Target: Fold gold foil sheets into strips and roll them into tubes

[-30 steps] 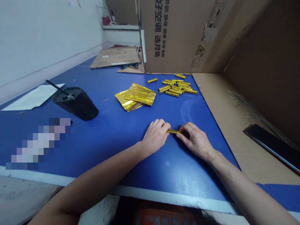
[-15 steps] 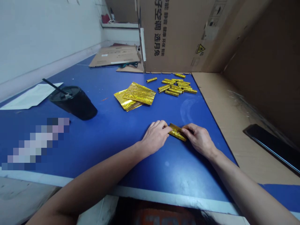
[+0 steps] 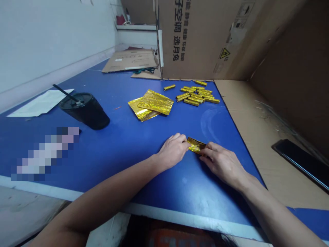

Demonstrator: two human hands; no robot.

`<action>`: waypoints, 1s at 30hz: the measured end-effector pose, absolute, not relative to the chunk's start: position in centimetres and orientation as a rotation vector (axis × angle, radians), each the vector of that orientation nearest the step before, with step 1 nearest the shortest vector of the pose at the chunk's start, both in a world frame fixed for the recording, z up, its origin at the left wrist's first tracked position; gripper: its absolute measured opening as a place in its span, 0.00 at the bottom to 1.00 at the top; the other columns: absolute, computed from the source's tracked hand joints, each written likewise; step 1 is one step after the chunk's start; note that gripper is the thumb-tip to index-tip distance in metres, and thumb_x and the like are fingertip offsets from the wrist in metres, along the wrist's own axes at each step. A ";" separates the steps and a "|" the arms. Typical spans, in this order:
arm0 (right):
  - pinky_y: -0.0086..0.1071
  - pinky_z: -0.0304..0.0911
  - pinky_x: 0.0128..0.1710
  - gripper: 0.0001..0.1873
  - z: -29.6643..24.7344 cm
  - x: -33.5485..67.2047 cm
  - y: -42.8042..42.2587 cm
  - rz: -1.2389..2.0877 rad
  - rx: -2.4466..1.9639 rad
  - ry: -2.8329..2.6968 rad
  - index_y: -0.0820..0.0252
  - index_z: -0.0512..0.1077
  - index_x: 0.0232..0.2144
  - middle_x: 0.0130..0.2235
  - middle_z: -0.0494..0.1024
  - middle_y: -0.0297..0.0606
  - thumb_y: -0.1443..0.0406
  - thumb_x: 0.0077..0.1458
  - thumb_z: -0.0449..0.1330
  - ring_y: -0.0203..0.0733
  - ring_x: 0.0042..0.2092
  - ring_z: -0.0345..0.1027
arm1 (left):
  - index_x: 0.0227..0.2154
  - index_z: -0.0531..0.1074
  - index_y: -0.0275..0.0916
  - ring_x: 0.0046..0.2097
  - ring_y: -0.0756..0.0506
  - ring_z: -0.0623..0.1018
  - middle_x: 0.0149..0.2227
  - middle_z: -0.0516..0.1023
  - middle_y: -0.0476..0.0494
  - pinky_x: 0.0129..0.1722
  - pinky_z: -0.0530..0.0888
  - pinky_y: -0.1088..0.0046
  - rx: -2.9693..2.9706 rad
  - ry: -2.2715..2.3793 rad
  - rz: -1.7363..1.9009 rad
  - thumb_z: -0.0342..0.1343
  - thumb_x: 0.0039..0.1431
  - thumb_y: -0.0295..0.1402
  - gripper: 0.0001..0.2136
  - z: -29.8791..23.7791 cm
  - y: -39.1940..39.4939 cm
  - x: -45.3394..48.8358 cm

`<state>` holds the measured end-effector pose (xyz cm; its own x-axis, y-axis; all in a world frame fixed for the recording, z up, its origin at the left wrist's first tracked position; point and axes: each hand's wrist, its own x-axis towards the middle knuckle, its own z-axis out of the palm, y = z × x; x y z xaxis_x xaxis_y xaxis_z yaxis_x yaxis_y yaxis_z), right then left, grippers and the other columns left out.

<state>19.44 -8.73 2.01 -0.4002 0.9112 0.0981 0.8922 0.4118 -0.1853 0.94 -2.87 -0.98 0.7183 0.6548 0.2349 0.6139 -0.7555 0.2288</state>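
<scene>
A partly folded sheet of gold foil paper [image 3: 196, 145] lies between my hands on the blue table. My left hand [image 3: 175, 148] pinches its left end, fingers closed. At its right end my right hand [image 3: 218, 157] grips the paper between thumb and fingers, hiding that end. Beyond them rests a small stack of flat gold foil sheets [image 3: 156, 104]. Farther back and to the right is a loose pile of gold foil strips folded narrow [image 3: 196, 97], with one folded strip [image 3: 169, 87] set apart to its left.
A black tumbler with a straw [image 3: 86, 111] stands at left, near a white paper [image 3: 38, 103] and a blurred-out object [image 3: 47, 152]. A large cardboard box [image 3: 200, 41] walls off the back. On cardboard at right lies a black phone-like slab [image 3: 303, 163].
My right hand has shifted along the gold paper, its fingers now over the near right edge. The left hand keeps its hold. The whole view has swung slightly.
</scene>
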 end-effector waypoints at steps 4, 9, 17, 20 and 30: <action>0.33 0.63 0.36 0.11 1.1 19.4 -8.4 0.062 -1.674 -2.511 0.57 0.71 0.37 0.35 0.71 0.40 0.67 0.54 0.51 0.41 0.37 0.65 | 0.37 0.72 0.39 0.39 0.47 0.66 0.34 0.69 0.45 0.40 0.66 0.72 2.796 1.036 0.448 0.45 0.60 0.29 0.11 -1.0 -2.8 1.0; 0.33 0.62 0.36 0.12 1.0 19.6 -8.0 0.023 -1.717 -2.480 0.60 0.72 0.34 0.34 0.72 0.41 0.66 0.57 0.48 0.42 0.37 0.65 | 0.38 0.72 0.39 0.39 0.47 0.66 0.35 0.69 0.45 0.41 0.66 0.71 2.791 1.025 0.452 0.46 0.59 0.30 0.10 -0.9 -2.8 1.0; 0.31 0.60 0.31 0.11 0.5 19.7 -7.9 -0.042 -1.767 -2.364 0.59 0.69 0.30 0.31 0.73 0.39 0.66 0.57 0.47 0.41 0.33 0.65 | 0.32 0.68 0.36 0.38 0.47 0.67 0.34 0.70 0.46 0.40 0.67 0.71 2.708 1.075 0.537 0.50 0.57 0.29 0.03 -1.1 -2.7 0.9; 0.31 0.60 0.32 0.11 0.2 19.8 -7.8 -0.032 -1.786 -2.333 0.58 0.69 0.29 0.32 0.73 0.40 0.66 0.57 0.47 0.41 0.33 0.66 | 0.30 0.69 0.37 0.38 0.48 0.68 0.33 0.70 0.46 0.40 0.66 0.72 2.665 1.092 0.565 0.49 0.58 0.30 0.05 -1.1 -2.5 1.1; 0.30 0.59 0.29 0.08 0.2 19.6 -7.4 0.183 -1.910 -2.169 0.58 0.68 0.31 0.31 0.76 0.37 0.66 0.55 0.48 0.41 0.32 0.69 | 0.30 0.71 0.39 0.37 0.46 0.69 0.32 0.71 0.46 0.39 0.66 0.69 2.545 1.368 0.453 0.48 0.58 0.34 0.08 -0.7 -2.4 1.8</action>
<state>19.57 -7.39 0.18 -0.1132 0.9886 0.0996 0.9578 0.1352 -0.2535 1.85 -2.42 -0.66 0.5201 0.8378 0.1660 0.7712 -0.5442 0.3304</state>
